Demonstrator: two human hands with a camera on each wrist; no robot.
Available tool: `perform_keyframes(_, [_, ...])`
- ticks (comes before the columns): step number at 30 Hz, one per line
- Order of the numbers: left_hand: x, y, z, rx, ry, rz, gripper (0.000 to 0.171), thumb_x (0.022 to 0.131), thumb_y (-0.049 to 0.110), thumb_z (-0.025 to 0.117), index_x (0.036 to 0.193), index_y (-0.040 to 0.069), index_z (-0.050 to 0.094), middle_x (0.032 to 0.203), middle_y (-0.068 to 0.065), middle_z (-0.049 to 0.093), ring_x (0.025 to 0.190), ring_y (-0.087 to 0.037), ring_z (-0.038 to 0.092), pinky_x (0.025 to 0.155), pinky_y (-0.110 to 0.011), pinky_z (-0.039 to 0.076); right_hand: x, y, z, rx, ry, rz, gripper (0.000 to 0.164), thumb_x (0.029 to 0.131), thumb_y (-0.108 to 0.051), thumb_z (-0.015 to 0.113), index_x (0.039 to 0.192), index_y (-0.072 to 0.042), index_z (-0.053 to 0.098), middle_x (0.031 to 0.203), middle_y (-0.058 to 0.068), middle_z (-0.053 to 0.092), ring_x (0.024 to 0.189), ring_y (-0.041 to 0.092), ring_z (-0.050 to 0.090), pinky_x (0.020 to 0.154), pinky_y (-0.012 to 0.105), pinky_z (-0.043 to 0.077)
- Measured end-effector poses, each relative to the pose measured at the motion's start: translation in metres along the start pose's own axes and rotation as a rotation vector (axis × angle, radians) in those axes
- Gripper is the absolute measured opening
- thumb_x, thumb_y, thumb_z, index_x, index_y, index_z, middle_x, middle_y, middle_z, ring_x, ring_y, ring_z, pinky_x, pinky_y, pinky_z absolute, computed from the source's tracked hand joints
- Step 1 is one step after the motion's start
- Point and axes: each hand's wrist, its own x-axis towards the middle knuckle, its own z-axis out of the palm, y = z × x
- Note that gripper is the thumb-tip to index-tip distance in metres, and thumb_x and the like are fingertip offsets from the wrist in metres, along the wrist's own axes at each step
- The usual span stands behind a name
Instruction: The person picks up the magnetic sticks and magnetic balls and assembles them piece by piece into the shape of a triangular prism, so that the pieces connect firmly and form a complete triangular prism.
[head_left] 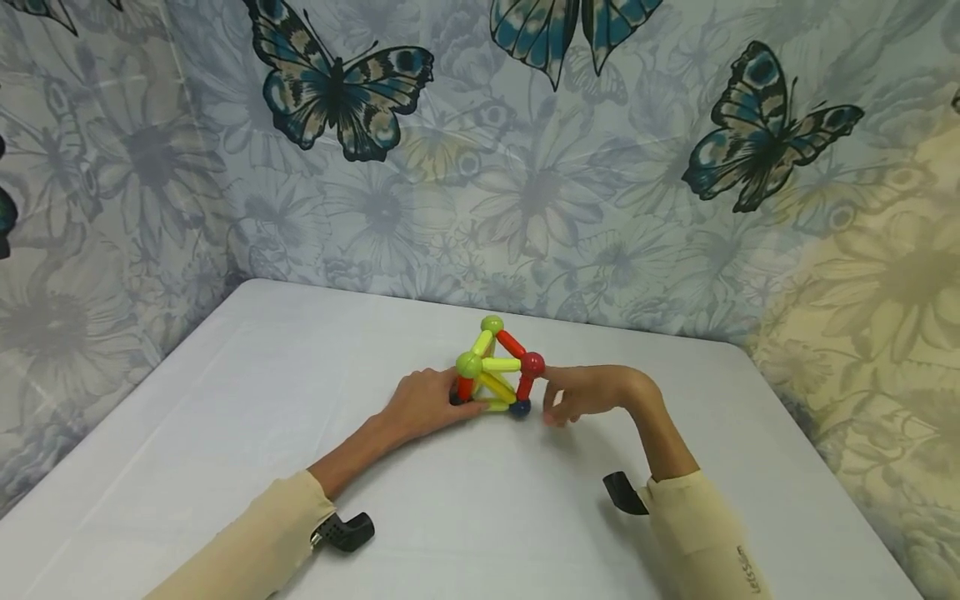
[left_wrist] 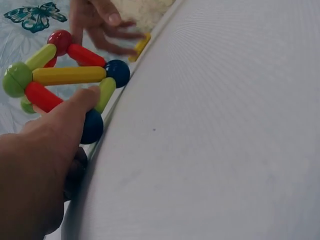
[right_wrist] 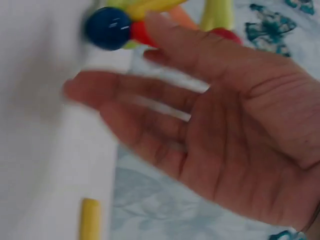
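Note:
A frame of magnetic rods and balls stands on the white table, with green balls, a red ball and dark blue balls joined by yellow, lime and red rods. My left hand grips its lower left corner, the thumb lying along the base by a blue ball. On the other side my right hand is beside the red ball, its fingers loosely extended and nothing in its palm. In the right wrist view, the thumb overlaps a red rod near a blue ball.
A loose yellow rod lies on the table near my right hand; the head view hides it. Butterfly-patterned cloth hangs behind the table's far edge. Dark wrist-worn devices sit at both sleeve cuffs.

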Motion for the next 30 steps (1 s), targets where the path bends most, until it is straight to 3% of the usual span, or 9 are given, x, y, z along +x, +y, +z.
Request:
perform_keyframes(3, [0.000, 0.000, 0.000, -0.073, 0.028, -0.083, 0.053, 0.086, 0.062, 0.077, 0.078, 0.016, 0.052, 0.059, 0.007, 0.042, 0.053, -0.009, 0.042, 0.049, -0.024, 0.031, 0.014, 0.013, 0.003, 0.010, -0.038, -0.122, 0.045, 0.101, -0.025, 0.069, 0.141, -0.011, 0.054, 0.138, 0.004, 0.065, 0.123, 0.022, 0.066, 0.111, 0.049, 0.048])
perform_keyframes(6, [0.002, -0.003, 0.001, -0.154, 0.049, -0.108, 0.052, 0.084, 0.054, 0.084, 0.082, 0.012, 0.053, 0.063, 0.004, 0.049, 0.056, -0.009, 0.045, 0.052, -0.023, 0.033, 0.021, 0.017, 0.006, 0.005, -0.091, -0.207, 0.048, 0.100, -0.023, 0.069, 0.144, -0.013, 0.052, 0.144, 0.004, 0.061, 0.130, 0.023, 0.063, 0.114, 0.049, 0.047])
perform_keyframes(12, [0.005, -0.006, -0.001, -0.162, -0.081, -0.040, 0.075, 0.070, 0.059, 0.092, 0.121, 0.017, 0.055, 0.101, 0.005, 0.065, 0.078, -0.008, 0.055, 0.068, -0.025, 0.045, 0.031, -0.002, 0.017, -0.014, -0.132, -0.275, 0.062, 0.098, -0.025, 0.072, 0.154, -0.017, 0.044, 0.151, 0.001, 0.054, 0.130, 0.019, 0.058, 0.111, 0.040, 0.051])
perform_keyframes(14, [0.005, -0.007, -0.003, -0.161, -0.118, -0.023, 0.078, 0.073, 0.064, 0.088, 0.127, 0.020, 0.054, 0.107, 0.006, 0.066, 0.080, -0.008, 0.056, 0.068, -0.027, 0.046, 0.033, -0.009, 0.020, -0.010, -0.135, -0.305, 0.068, 0.099, -0.026, 0.071, 0.158, -0.018, 0.039, 0.156, 0.001, 0.049, 0.132, 0.019, 0.057, 0.110, 0.036, 0.051])
perform_keyframes(17, [0.006, -0.009, -0.004, -0.207, -0.122, -0.027, 0.065, 0.082, 0.061, 0.082, 0.125, 0.020, 0.056, 0.100, 0.004, 0.068, 0.076, -0.009, 0.057, 0.063, -0.027, 0.046, 0.031, -0.017, 0.021, -0.005, -0.129, -0.332, 0.067, 0.101, -0.025, 0.068, 0.160, -0.018, 0.036, 0.158, 0.004, 0.047, 0.135, 0.021, 0.057, 0.111, 0.034, 0.050])
perform_keyframes(20, [0.007, -0.013, -0.004, -0.283, -0.105, -0.052, 0.053, 0.088, 0.052, 0.080, 0.124, 0.020, 0.059, 0.091, 0.003, 0.065, 0.073, -0.010, 0.055, 0.062, -0.026, 0.044, 0.020, -0.016, 0.013, -0.009, -0.105, -0.318, 0.052, 0.104, -0.024, 0.063, 0.152, -0.015, 0.047, 0.151, 0.006, 0.056, 0.132, 0.022, 0.061, 0.110, 0.036, 0.051])
perform_keyframes(24, [0.008, -0.016, -0.004, -0.327, -0.102, -0.073, 0.054, 0.090, 0.047, 0.078, 0.133, 0.019, 0.060, 0.088, 0.002, 0.062, 0.074, -0.011, 0.053, 0.065, -0.025, 0.042, -0.005, -0.006, -0.004, -0.018, -0.022, -0.234, 0.027, 0.105, -0.022, 0.061, 0.129, -0.009, 0.065, 0.130, 0.009, 0.069, 0.116, 0.019, 0.068, 0.101, 0.038, 0.054])
perform_keyframes(27, [0.008, -0.016, -0.003, -0.324, -0.102, -0.074, 0.058, 0.092, 0.046, 0.077, 0.139, 0.018, 0.058, 0.087, 0.001, 0.062, 0.074, -0.012, 0.053, 0.064, -0.025, 0.041, -0.024, 0.007, -0.015, -0.040, 0.084, -0.137, 0.024, 0.104, -0.022, 0.062, 0.124, -0.008, 0.066, 0.122, 0.011, 0.072, 0.108, 0.022, 0.070, 0.095, 0.041, 0.056])
perform_keyframes(30, [0.009, -0.016, -0.003, -0.319, -0.090, -0.076, 0.060, 0.093, 0.045, 0.076, 0.144, 0.018, 0.056, 0.084, 0.001, 0.061, 0.073, -0.012, 0.053, 0.063, -0.025, 0.039, -0.035, 0.021, -0.020, -0.099, 0.184, -0.004, 0.033, 0.103, -0.022, 0.064, 0.134, -0.009, 0.061, 0.128, 0.016, 0.069, 0.112, 0.029, 0.069, 0.093, 0.047, 0.056])
